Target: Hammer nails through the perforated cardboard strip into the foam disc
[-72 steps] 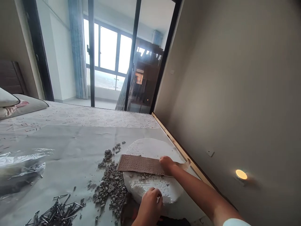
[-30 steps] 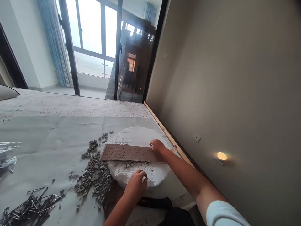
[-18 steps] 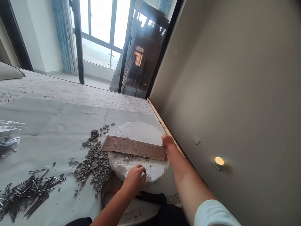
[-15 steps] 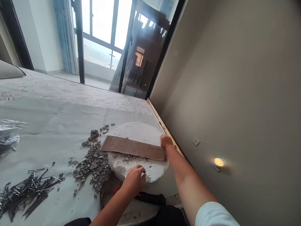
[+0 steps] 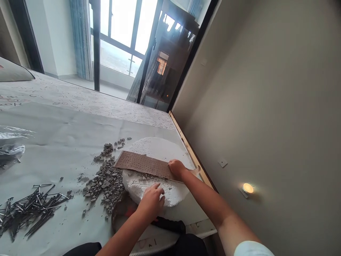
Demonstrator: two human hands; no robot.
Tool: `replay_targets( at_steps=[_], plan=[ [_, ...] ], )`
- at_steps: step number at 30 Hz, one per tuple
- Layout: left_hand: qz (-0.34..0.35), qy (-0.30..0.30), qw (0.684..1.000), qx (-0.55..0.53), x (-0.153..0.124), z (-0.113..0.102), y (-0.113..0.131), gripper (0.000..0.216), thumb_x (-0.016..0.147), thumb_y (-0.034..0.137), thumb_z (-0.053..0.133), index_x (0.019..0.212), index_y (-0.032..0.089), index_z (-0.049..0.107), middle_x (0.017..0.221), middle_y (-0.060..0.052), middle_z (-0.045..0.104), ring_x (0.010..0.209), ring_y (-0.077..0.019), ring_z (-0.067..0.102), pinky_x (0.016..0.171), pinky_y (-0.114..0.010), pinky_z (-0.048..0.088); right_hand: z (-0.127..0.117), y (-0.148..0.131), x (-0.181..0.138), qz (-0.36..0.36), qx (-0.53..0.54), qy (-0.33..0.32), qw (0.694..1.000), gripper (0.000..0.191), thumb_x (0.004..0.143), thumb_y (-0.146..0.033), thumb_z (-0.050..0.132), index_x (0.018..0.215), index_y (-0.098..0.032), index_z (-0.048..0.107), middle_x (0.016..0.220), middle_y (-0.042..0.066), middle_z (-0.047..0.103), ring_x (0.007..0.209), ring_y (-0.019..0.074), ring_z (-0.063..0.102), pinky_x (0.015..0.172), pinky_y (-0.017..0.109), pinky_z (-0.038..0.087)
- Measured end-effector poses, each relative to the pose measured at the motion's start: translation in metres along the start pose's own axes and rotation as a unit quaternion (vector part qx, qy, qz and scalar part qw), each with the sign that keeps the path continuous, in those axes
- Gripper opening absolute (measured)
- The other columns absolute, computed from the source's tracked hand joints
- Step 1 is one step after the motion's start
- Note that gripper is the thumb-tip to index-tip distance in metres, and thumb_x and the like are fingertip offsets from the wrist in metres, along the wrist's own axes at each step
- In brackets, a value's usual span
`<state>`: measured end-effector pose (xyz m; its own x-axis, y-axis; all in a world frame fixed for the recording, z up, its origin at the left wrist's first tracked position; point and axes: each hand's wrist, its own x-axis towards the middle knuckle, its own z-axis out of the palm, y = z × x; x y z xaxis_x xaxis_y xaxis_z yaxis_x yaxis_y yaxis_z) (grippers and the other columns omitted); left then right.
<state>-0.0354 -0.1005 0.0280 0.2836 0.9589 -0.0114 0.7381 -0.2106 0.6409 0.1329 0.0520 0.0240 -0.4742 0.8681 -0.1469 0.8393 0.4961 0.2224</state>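
Observation:
A brown strip dotted with holes point(image 5: 144, 165) lies across a round white foam slab point(image 5: 157, 143). My right hand point(image 5: 176, 168) is on the strip toward its right end, fingers bent and pressed together; whatever is in them is hidden. Over the near part of the slab hovers my left hand point(image 5: 152, 197), its thumb and fingers apart with nothing in them. Grey stone chips point(image 5: 108, 181) are heaped along the slab's left side, and a few lie on the slab beside the strip.
A pile of long nails point(image 5: 34, 209) lies at lower left, below a clear plastic bag point(image 5: 10, 154). A black tool handle point(image 5: 170, 224) rests near my lap. The wooden edge point(image 5: 190, 149) runs along the wall point(image 5: 266, 106) on the right. Glass doors stand beyond.
My right hand has moved left along the strip from its right end. My left hand stays nearly in place. The view has shifted slightly.

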Motion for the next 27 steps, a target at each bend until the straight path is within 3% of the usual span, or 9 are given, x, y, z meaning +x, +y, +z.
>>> replay_targets(
  at_steps=[9,18,27],
  plan=[
    [-0.014,-0.028,1.000,-0.001,-0.007,-0.002,-0.001,0.025,0.080,0.018,0.048,0.097,0.016,0.066,0.135,-0.014,0.049,0.125,-0.0286,0.043,0.103,-0.041,0.033,0.005,-0.006,0.007,-0.016,0.002,-0.020,1.000,0.021,0.079,-0.004,0.050,0.091,-0.007,0.068,0.095,0.017,0.068,0.087,0.0215,0.064,0.077,0.029,0.045],
    [-0.010,-0.006,1.000,-0.022,-0.008,0.000,-0.003,0.022,0.077,0.018,0.051,0.092,0.018,0.067,0.122,-0.011,0.057,0.117,-0.0271,0.049,0.100,-0.041,0.035,-0.005,0.006,0.010,0.057,0.075,0.018,0.995,0.021,0.077,-0.017,0.051,0.086,-0.013,0.070,0.088,0.012,0.071,0.076,0.0179,0.063,0.062,0.024,0.041],
    [-0.019,0.006,0.999,-0.028,-0.007,0.003,-0.009,0.023,0.078,0.018,0.051,0.095,0.018,0.066,0.131,-0.012,0.051,0.121,-0.0277,0.046,0.102,-0.042,0.034,-0.007,0.012,0.012,0.084,0.171,0.022,0.981,0.016,0.077,-0.021,0.055,0.086,-0.014,0.067,0.089,0.010,0.070,0.070,0.0163,0.058,0.059,0.023,0.038]
  ],
)
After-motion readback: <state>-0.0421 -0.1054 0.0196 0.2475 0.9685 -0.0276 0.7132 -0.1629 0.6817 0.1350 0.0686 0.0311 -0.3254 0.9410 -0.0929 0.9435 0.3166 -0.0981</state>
